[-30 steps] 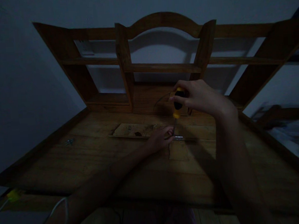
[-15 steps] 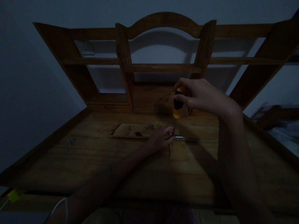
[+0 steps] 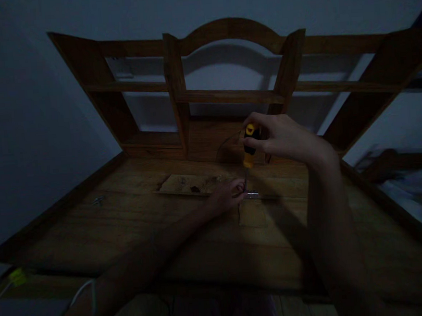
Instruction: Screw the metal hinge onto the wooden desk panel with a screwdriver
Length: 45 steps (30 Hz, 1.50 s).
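Note:
My right hand [image 3: 279,134] is closed round the yellow and black handle of a screwdriver [image 3: 248,158], which stands nearly upright. Its thin shaft runs down to the left end of a small shiny metal piece [image 3: 252,193] on the wooden desktop [image 3: 202,240]. Around the shaft's tip, the fingers of my left hand [image 3: 228,194] are pinched together against that end of the metal piece. Those fingers hide the tip and any screw under it. A small square wooden panel [image 3: 252,214] lies just in front of the metal piece.
Behind is a wooden shelf unit [image 3: 228,96] with an arched top. A worn, pale strip of wood [image 3: 184,183] lies left of my hands. Small metal parts [image 3: 97,200] rest farther left. Near the front left corner are a yellow object [image 3: 17,277] and a white cable [image 3: 94,293].
My right hand has shifted slightly left and turned with the screwdriver, whose handle end now shows more. My left hand stays almost where it was.

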Available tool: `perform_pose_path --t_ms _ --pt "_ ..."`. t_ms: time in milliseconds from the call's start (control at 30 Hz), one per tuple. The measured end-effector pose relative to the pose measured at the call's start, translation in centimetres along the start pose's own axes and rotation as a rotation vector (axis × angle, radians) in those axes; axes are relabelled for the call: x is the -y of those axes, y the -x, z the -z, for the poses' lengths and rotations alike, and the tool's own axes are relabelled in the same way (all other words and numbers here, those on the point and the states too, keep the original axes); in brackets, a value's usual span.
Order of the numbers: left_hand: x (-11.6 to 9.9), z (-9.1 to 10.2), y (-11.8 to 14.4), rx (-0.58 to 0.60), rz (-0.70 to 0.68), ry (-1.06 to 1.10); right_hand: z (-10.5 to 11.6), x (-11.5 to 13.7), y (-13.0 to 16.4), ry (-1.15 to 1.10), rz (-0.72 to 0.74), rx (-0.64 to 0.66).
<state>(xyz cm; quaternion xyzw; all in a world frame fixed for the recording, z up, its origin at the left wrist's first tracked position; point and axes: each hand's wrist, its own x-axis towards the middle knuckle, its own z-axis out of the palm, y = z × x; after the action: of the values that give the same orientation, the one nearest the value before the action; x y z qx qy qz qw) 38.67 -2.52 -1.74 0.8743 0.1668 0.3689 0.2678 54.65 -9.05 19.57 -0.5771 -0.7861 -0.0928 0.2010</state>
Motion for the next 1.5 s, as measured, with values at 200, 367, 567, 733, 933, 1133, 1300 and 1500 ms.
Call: perform_pose_path --t_ms 200,367,567,733,933,1133,1300,1500 --pt "0.2 -0.1 0.0 -0.017 -0.012 -0.017 0.2 -0.1 0.0 -0.046 0.016 0.01" --pt "0.3 -0.1 0.0 -0.025 -0.022 -0.015 -0.7 0.1 -0.3 0.072 -0.055 -0.067" --pt "0.2 -0.1 0.0 -0.011 -0.023 -0.011 -0.5 0.0 -0.2 -0.02 -0.003 0.031" --pt "0.1 0.0 -0.1 -0.031 -0.029 -0.008 0.0 0.0 0.0 -0.042 -0.014 0.064" --pt "0.0 0.1 -0.1 -0.008 -0.005 -0.014 -0.1 0.0 -0.1 -0.03 -0.011 0.068" --pt "-0.2 0.1 -0.1 -0.02 -0.011 -0.01 -0.5 -0.1 -0.2 0.072 -0.041 0.03" --pt "0.1 0.0 -0.1 -0.005 -0.008 -0.001 -1.1 0.2 -0.3 0.228 -0.117 -0.042" --pt "0.3 -0.1 0.0 -0.007 0.01 -0.003 -0.3 -0.2 -0.3 0.084 -0.093 0.051"
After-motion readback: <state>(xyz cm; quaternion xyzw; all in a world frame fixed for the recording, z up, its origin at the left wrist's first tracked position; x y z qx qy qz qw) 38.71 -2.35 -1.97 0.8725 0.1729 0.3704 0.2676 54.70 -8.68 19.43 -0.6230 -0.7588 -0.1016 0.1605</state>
